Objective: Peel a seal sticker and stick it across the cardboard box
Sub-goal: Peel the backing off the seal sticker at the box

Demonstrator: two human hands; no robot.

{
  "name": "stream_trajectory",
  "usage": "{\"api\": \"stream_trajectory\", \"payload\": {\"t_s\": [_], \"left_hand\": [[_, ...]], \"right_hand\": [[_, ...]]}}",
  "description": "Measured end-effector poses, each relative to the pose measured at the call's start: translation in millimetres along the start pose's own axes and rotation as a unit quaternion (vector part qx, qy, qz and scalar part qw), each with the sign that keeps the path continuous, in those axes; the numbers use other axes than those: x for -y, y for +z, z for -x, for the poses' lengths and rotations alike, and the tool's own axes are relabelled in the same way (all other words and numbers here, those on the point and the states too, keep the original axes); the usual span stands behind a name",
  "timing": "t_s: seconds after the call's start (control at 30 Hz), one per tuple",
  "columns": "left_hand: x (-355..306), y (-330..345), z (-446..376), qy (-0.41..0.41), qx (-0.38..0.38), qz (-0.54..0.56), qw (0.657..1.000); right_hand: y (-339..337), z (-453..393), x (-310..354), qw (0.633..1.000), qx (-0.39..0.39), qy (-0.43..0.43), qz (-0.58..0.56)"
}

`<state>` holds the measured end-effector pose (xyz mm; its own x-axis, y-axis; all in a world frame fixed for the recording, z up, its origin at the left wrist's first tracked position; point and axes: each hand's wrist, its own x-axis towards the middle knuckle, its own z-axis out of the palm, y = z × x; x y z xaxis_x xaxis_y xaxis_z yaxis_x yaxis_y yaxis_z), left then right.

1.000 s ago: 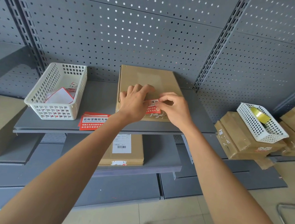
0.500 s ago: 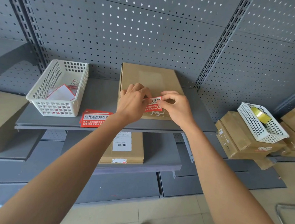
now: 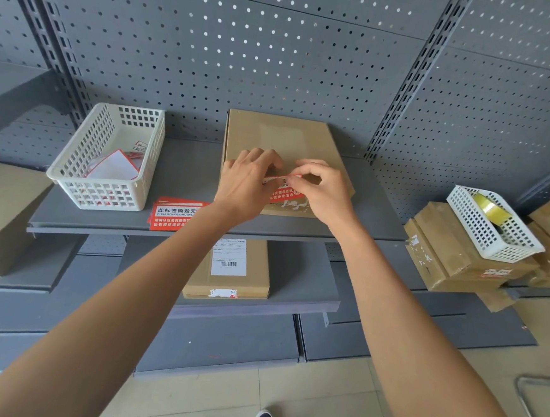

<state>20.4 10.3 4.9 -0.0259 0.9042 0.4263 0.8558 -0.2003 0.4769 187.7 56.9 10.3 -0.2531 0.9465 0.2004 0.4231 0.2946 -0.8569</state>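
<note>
Item: cardboard box [image 3: 282, 143], flat, brown, lying on the upper grey shelf [image 3: 184, 175] against the perforated back panel; near edge close to the shelf lip. A pale rectangular patch shows on its far top face.

Item: seal sticker [image 3: 283, 192], red with white lettering, held over the near part of the box top, between the two hands. Its upper edge appears lifted as a thin white-and-red strip; whether this is backing paper parting from the sticker cannot be told.

Left hand [image 3: 245, 186]: fingers curled and closed on the left end of the sticker, palm down over the box.

Right hand [image 3: 324, 192]: thumb and forefinger pinched shut on the right end of the lifted strip, remaining fingers loosely bent.

Step in hand (judgement): peeling, the sticker not yet pressed down across the box.

Next move calls for (judgement): a steady pull to separate the layers without tearing or folding the adhesive side on itself, then laying the sticker flat across the box's closing edge and smoothing it from one end.

Adjacent stock: white plastic basket [image 3: 104, 191] at left, holding loose stickers; spare red sticker sheets [image 3: 174, 215] on the shelf just beside it; labelled parcel [image 3: 229, 270] on the lower shelf; second basket with tape roll [image 3: 487, 205] on stacked boxes, far right.
</note>
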Motion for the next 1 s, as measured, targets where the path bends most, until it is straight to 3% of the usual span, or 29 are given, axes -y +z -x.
{"api": "stream_trajectory", "payload": {"t_s": [0.13, 0.3, 0.73, 0.93, 1.0], "left_hand": [[12.0, -13.1, 8.1, 0.004, -0.011, 0.075, 0.997], [26.1, -14.1, 21.6, 0.026, -0.070, 0.045, 0.996], [25.1, -8.1, 22.7, 0.020, -0.077, 0.055, 0.995], [26.8, -4.9, 21.6, 0.041, -0.050, 0.036, 0.997], [26.3, -5.6, 21.7, 0.044, -0.046, 0.030, 0.998]], "right_hand": [[-3.2, 0.3, 1.1, 1.000, -0.008, 0.015, -0.003], [-3.2, 2.6, 3.0, 1.000, -0.010, 0.014, -0.008], [-10.9, 0.0, 1.8, 0.997, -0.009, 0.023, -0.073], [-3.3, -0.7, 17.9, 0.996, 0.094, 0.000, -0.013], [9.6, 1.8, 22.0, 0.995, 0.091, -0.010, 0.039]]}}
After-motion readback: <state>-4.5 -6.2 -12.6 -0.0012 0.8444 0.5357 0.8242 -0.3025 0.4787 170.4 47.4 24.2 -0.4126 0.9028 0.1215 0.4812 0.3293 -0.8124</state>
